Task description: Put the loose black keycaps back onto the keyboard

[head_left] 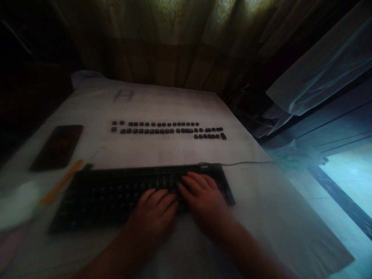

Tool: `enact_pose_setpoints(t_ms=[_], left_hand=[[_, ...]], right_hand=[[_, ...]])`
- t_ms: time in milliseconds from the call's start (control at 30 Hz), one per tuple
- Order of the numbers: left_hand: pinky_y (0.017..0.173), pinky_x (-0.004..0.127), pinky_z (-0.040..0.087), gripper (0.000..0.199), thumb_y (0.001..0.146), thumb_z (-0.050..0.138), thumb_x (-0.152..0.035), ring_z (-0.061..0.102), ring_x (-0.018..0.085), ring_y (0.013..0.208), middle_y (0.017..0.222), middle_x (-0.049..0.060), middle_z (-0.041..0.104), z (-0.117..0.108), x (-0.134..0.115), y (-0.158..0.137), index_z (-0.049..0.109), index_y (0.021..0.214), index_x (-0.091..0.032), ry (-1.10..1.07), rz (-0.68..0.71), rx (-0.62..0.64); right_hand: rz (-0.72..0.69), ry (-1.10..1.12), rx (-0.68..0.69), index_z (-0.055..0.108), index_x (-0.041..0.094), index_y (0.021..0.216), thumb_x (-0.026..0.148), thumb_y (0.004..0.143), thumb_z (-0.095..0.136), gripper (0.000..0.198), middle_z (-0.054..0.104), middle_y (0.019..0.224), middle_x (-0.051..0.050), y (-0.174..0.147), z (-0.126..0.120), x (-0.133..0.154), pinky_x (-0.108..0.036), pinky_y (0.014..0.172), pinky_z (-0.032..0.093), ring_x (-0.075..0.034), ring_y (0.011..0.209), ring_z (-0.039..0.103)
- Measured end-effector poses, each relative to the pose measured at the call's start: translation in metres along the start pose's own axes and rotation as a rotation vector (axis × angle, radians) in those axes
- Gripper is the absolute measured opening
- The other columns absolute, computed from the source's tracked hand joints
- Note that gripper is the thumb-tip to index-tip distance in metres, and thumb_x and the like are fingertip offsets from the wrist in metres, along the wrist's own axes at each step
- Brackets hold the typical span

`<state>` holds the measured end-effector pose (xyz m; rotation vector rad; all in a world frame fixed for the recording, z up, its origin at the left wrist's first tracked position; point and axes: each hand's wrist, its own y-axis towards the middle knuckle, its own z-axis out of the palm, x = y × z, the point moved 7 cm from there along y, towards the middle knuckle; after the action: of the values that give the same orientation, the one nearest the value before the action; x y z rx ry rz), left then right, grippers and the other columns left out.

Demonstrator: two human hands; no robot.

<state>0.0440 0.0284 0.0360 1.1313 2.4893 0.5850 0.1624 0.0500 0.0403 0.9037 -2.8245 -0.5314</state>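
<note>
A black keyboard point(107, 195) lies at a slight slant on the white-covered table. My left hand point(157, 211) rests over its lower middle, fingers reaching forward and slightly apart on the keys. Close beside it, my right hand point(203, 197) lies over the right part, its fingers stretched across the keys with small gaps between them. Both thumbs are hidden, and nothing shows held in either hand. Beyond the keyboard, loose black keycaps point(157, 131) stand in rows. The picture is dim and somewhat blurred, so single keys are hard to make out.
A dark phone point(59, 147) lies on the left. In front of it is a brush with an orange handle point(62, 182) and a blurred white end point(20, 203). The keyboard cable point(247, 163) runs right across the table cover point(162, 102). A curtain point(162, 42) hangs behind.
</note>
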Motion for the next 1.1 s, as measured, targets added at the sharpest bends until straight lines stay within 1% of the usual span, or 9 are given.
enact_pose_setpoints(t_ms=[133,233,300,400,533,600,767,933,1100], left_hand=[[0.098,0.041,0.043,0.031,0.101,0.038,-0.022,0.062,0.022,0.103,0.106,0.004,0.073,0.002,0.001,-0.001,0.068,0.108,-0.018,-0.008,-0.011,0.008],[0.097,0.041,0.044,0.029,0.1,0.04,-0.022,0.062,0.022,0.103,0.107,0.004,0.073,0.003,0.0,-0.003,0.068,0.109,-0.019,0.006,0.012,0.02],[0.096,0.041,0.044,0.029,0.1,0.04,-0.022,0.062,0.022,0.103,0.109,0.004,0.073,0.002,-0.001,-0.004,0.067,0.11,-0.019,0.023,0.028,0.008],[0.096,0.041,0.044,0.028,0.1,0.042,-0.023,0.063,0.023,0.103,0.112,0.004,0.072,0.0,0.0,-0.006,0.067,0.112,-0.02,0.042,0.017,-0.002],[0.095,0.043,0.043,0.028,0.099,0.043,-0.025,0.062,0.024,0.103,0.112,0.007,0.07,-0.001,0.004,-0.007,0.068,0.112,-0.022,0.041,-0.026,0.015],[0.095,0.045,0.042,0.028,0.098,0.044,-0.026,0.062,0.026,0.104,0.113,0.008,0.07,-0.002,0.005,-0.008,0.067,0.112,-0.022,0.047,-0.038,0.014],[0.097,0.045,0.039,0.027,0.097,0.045,-0.028,0.06,0.025,0.104,0.113,0.007,0.069,0.001,0.003,-0.008,0.067,0.111,-0.022,0.043,-0.041,0.023],[0.099,0.046,0.037,0.027,0.095,0.042,-0.023,0.058,0.025,0.104,0.109,0.007,0.068,0.003,0.004,-0.008,0.068,0.105,-0.022,-0.052,-0.141,-0.041],[0.099,0.049,0.037,0.024,0.09,0.049,-0.022,0.057,0.026,0.105,0.109,0.006,0.067,0.005,0.008,-0.007,0.067,0.106,-0.024,-0.189,-0.215,0.014]], right_hand=[[0.012,0.056,0.039,0.07,0.013,0.11,0.011,0.091,0.053,0.025,0.071,0.116,-0.012,-0.001,0.004,-0.001,-0.045,0.097,0.043,-0.028,0.119,0.056],[0.072,0.098,0.082,0.07,0.018,0.111,0.012,0.089,0.055,0.028,0.07,0.119,-0.01,-0.002,0.006,-0.007,-0.045,0.098,0.042,-0.028,0.122,0.054],[0.106,0.125,0.082,0.07,0.021,0.113,0.012,0.087,0.056,0.031,0.069,0.12,-0.009,-0.003,0.006,-0.011,-0.045,0.098,0.042,-0.027,0.121,0.054],[0.152,0.165,0.026,0.07,0.023,0.113,0.011,0.085,0.055,0.034,0.068,0.121,-0.009,-0.008,0.005,-0.015,-0.046,0.098,0.043,-0.028,0.12,0.055],[0.233,0.211,-0.125,0.071,0.021,0.111,0.01,0.085,0.051,0.035,0.068,0.119,-0.01,-0.016,0.002,-0.023,-0.045,0.098,0.044,-0.026,0.119,0.055],[0.253,0.217,-0.173,0.07,0.02,0.112,0.009,0.085,0.049,0.037,0.068,0.119,-0.011,-0.019,0.001,-0.025,-0.045,0.098,0.045,-0.026,0.118,0.055],[0.203,0.19,-0.171,0.072,0.025,0.109,0.008,0.084,0.049,0.037,0.066,0.123,-0.01,-0.019,0.005,-0.018,-0.046,0.097,0.043,-0.027,0.121,0.053],[0.182,0.138,-0.136,0.072,0.029,0.109,0.01,0.086,0.054,0.035,0.065,0.125,-0.009,-0.02,0.01,-0.014,-0.047,0.096,0.041,-0.028,0.122,0.052],[0.146,0.074,-0.087,0.07,0.029,0.113,0.016,0.088,0.059,0.03,0.067,0.123,-0.008,-0.022,0.014,-0.009,-0.048,0.1,0.036,-0.027,0.124,0.051]])
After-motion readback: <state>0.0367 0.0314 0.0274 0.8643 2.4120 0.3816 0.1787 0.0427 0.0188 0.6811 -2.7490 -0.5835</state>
